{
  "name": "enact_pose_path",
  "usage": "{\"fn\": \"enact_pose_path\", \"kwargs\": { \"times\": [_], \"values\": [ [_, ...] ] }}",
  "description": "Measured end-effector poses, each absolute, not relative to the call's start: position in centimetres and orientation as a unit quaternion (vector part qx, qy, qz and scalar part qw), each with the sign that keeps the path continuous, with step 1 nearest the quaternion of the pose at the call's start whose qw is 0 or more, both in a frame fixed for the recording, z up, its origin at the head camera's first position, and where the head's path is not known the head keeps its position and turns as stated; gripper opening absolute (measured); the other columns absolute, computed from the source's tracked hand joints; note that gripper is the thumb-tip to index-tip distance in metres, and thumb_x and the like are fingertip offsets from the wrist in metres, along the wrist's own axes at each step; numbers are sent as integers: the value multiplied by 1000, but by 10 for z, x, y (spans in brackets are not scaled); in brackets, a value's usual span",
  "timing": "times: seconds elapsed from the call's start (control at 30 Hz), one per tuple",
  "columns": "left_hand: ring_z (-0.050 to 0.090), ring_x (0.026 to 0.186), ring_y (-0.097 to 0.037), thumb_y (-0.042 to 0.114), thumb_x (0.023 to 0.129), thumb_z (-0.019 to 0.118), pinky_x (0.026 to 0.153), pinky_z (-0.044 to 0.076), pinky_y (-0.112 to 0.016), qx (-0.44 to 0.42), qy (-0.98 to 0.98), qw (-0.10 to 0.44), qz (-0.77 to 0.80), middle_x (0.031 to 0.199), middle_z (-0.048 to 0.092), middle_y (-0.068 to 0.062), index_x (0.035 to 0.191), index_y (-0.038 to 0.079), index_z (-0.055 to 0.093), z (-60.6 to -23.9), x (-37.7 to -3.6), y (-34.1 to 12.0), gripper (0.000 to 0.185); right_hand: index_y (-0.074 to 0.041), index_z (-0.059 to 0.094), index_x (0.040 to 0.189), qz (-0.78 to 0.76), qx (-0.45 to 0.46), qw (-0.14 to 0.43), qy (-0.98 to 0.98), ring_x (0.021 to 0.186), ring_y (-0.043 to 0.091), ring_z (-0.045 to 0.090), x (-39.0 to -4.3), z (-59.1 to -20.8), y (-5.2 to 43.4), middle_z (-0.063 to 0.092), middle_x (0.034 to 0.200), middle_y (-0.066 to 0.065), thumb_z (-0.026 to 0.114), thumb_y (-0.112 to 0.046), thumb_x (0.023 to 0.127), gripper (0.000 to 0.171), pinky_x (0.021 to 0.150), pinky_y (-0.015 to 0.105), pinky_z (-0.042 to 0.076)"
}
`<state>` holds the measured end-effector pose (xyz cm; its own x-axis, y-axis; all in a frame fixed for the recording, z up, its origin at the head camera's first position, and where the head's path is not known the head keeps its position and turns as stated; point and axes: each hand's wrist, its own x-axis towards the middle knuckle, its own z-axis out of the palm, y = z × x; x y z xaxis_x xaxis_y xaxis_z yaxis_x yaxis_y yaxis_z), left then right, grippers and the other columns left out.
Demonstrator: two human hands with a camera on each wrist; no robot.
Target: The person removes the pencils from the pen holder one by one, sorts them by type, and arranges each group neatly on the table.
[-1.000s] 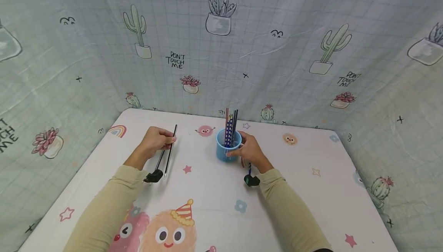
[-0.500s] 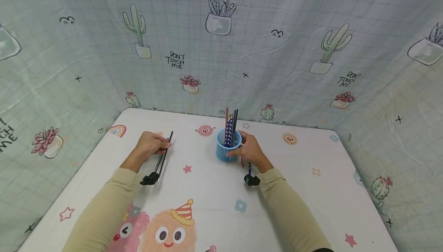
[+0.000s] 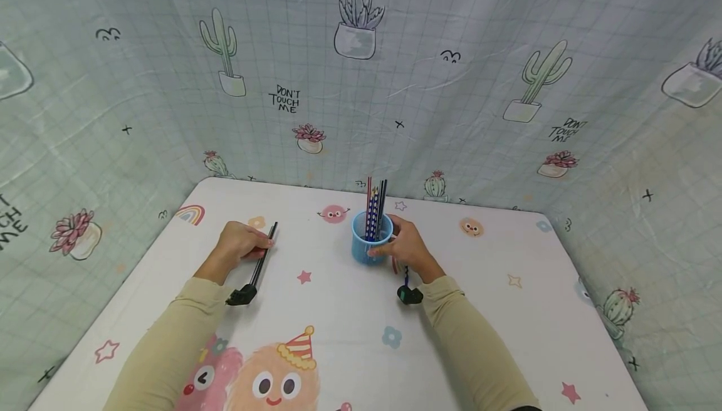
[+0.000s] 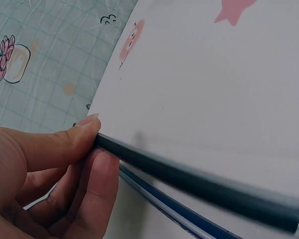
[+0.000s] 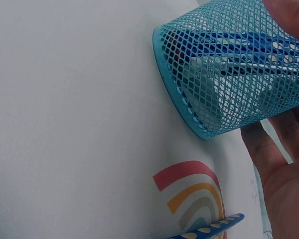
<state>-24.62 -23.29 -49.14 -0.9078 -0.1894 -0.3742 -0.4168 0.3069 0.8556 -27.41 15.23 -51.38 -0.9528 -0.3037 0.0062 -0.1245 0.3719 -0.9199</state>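
Note:
My left hand (image 3: 239, 240) pinches a dark pencil (image 4: 199, 184) between thumb and fingers; it slants down towards me, its silver end cut off at the left wrist view's right edge. Beneath it in that view runs a second dark, bluish stick (image 4: 177, 214). At the middle of the table my right hand (image 3: 408, 245) holds a blue mesh pencil cup (image 5: 229, 94) from its right side, thumb in front. Several pencils (image 3: 374, 217), some blue with pale spots, others dark or red, stand in the upright cup.
A blue spotted pencil (image 5: 212, 230) lies by my right wrist, over a printed rainbow. Dark wrist cameras (image 3: 242, 295) hang below both wrists. The white table (image 3: 338, 304) carries printed cartoons. A cactus-print cloth (image 3: 316, 54) stands round the back and sides.
My left hand has moved left and towards me with the dark pencil, bringing it in line with the other stick in the head view. The right hand and pencil cup have stayed put.

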Motion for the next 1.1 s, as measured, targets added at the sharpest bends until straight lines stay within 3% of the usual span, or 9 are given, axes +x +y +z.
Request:
{"fn": "enact_pose_path", "kwargs": {
  "times": [0.27,0.77,1.1],
  "values": [
    [65,59,-7,6,85,84,59,60,-21,-198,812,110,538,68,68,2,99,-5,72,-496,-247,-236,21,-11,52,151,-555,-134,84,817,140,36,57,-273,-515,153,62,148,11,98,-13,70,93,117,54,46],
    [63,54,-5,7,76,90,53,55,-20,-165,876,33,452,72,71,-2,96,-6,74,-506,-250,-239,28,-12,52,152,-562,-133,86,812,140,35,57,-274,-515,153,62,148,11,98,-11,69,95,117,54,46],
    [63,55,-3,14,81,87,54,50,-18,-162,884,1,438,71,72,0,97,-5,75,-508,-250,-237,28,-12,52,151,-560,-136,86,813,141,34,57,-276,-517,153,62,148,11,98,-12,69,95,119,54,44]
  ]
}}
